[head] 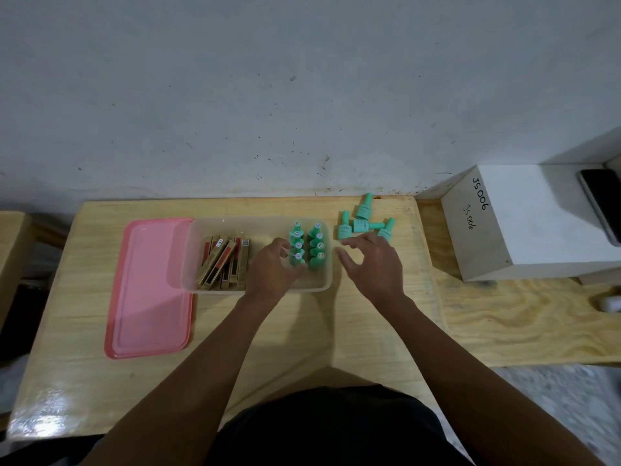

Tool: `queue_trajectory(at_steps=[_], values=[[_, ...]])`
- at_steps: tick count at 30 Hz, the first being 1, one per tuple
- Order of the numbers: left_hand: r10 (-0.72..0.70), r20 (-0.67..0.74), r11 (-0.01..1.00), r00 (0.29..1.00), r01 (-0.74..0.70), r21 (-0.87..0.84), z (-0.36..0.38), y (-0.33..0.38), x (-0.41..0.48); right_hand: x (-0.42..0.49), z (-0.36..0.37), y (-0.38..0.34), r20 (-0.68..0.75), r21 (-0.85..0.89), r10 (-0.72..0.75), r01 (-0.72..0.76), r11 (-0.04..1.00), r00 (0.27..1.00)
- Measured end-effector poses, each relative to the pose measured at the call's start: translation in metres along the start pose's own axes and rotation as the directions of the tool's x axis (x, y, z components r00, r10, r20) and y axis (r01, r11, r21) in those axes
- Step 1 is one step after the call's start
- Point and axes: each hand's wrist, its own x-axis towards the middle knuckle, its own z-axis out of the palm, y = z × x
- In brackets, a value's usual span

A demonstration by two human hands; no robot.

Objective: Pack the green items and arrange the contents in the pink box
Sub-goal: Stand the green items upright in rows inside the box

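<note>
Mint-green small bottles with tapered caps stand in two close rows of four inside the translucent rectangular plastic box, right at the fingertips of the left hand. Each cap carries a small round sticker. The left hand reaches over the box's near wall with its fingers loosely bent and slightly apart, holding nothing; whether they touch the nearer row cannot be told. On that hand's little-finger side, slim gold-and-red cartons lie packed against the near wall, and bare box floor shows beyond the fingertips up to the far wall. The right hand hovers palm down outside the box with its fingers spread wide, the box's right wall running between the two thumbs. Just past the right fingertips, four loose green bottles huddle in a touching cluster near the far edge of the pale wooden table. Bare wood runs from the right little finger to the table's right edge. Well off the left little finger, the flat pink plastic lid lies against the box's left wall.
</note>
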Motion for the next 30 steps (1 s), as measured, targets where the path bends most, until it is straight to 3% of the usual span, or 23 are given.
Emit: queue_trajectory(at_steps=[5,9,13,15,17,22,30], values=[[0.227,-0.093,0.973,0.970,-0.222,0.058,-0.025,0.029,-0.003,0.002,-0.023,0.047,0.006,0.113,0.286,-0.285,0.952,0.958],[0.373,-0.165,0.921,0.913,-0.386,-0.056,-0.019,0.078,-0.001,0.008,-0.033,0.090,0.152,0.292,0.490,-0.512,0.808,0.858],[0.231,0.007,0.950,0.973,-0.224,-0.216,0.024,0.114,0.011,0.020,-0.034,0.110,0.244,0.297,0.517,-0.570,0.766,0.821],[0.141,0.183,0.980,0.973,-0.111,-0.167,0.051,0.123,0.019,0.031,-0.032,0.114,0.293,0.261,0.523,-0.593,0.762,0.801],[0.026,0.265,0.999,0.964,-0.017,-0.034,0.074,0.125,0.028,0.043,-0.027,0.119,0.321,0.212,0.512,-0.587,0.781,0.797],[-0.233,0.179,0.967,0.956,0.209,0.143,0.104,0.125,0.050,0.074,-0.012,0.124,0.403,0.165,0.487,-0.585,0.794,0.775],[-0.298,0.085,0.934,0.951,0.271,0.234,0.119,0.118,0.079,0.095,0.005,0.120,0.374,0.046,0.509,-0.564,0.825,0.775]])
